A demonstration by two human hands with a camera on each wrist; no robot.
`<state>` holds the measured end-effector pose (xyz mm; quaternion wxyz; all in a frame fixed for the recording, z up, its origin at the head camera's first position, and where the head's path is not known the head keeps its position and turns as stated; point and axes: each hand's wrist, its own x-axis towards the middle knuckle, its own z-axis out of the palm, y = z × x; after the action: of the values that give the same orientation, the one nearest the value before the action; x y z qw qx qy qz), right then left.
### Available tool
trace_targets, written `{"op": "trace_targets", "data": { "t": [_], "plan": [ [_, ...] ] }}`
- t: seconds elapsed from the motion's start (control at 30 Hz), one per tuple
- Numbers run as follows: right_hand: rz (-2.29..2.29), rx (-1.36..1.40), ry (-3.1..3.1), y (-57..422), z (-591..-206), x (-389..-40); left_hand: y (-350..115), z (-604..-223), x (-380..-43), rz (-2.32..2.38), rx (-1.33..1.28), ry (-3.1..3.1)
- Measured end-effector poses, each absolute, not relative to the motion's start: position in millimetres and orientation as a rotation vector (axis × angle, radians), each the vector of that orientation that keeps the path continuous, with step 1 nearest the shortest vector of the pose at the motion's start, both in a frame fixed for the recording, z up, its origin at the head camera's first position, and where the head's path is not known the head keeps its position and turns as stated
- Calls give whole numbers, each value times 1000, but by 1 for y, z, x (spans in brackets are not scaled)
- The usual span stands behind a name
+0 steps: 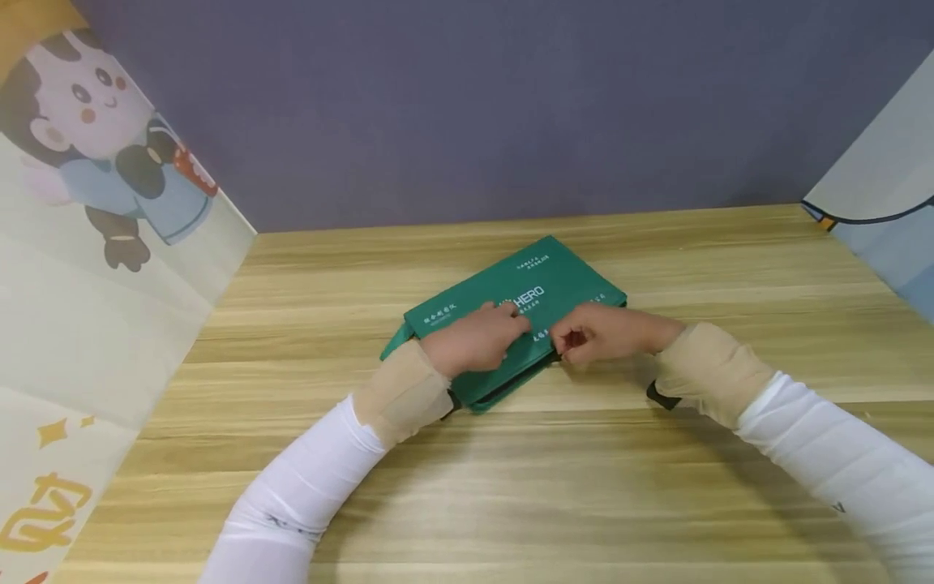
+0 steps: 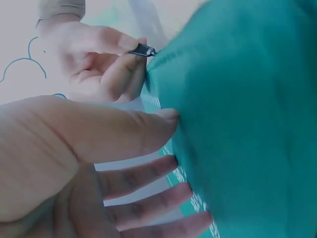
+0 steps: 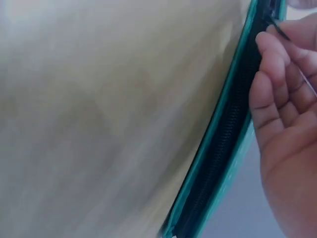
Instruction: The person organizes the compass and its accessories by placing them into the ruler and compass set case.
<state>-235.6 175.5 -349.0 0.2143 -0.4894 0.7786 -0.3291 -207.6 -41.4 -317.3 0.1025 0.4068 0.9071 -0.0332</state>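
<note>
A flat green zip pouch [image 1: 474,284] with white "HERO" lettering lies at an angle on the wooden table. My left hand [image 1: 477,337] rests on its top, the fingertips pressing on the cover near the lettering. At the pouch's near right corner, my right hand [image 1: 609,332] pinches a small black zipper pull [image 2: 142,50] between thumb and forefinger. The dark zipper [image 3: 225,129] runs along the pouch's near side, its teeth visible in the right wrist view. A green strap loop [image 1: 397,339] sticks out at the pouch's left end.
The wood-grain table [image 1: 511,503] spreads around the pouch on all sides. Behind it rises a dark purple-grey panel [image 1: 511,113]. A white panel with a cartoon figure [image 1: 95,138] borders the left side, and another printed panel [image 1: 890,243] the right.
</note>
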Motion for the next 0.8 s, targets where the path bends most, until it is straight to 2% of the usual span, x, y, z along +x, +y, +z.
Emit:
{"op": "trace_targets", "data": {
  "t": [0.5, 0.8],
  "plan": [
    [-881, -1359, 2232, 200, -344, -248, -39, -316, -199, -16, 1248, 2611],
    [-738, -1309, 2564, 217, -343, -257, -50, -325, -216, 176, 1290, 2520]
  ]
}}
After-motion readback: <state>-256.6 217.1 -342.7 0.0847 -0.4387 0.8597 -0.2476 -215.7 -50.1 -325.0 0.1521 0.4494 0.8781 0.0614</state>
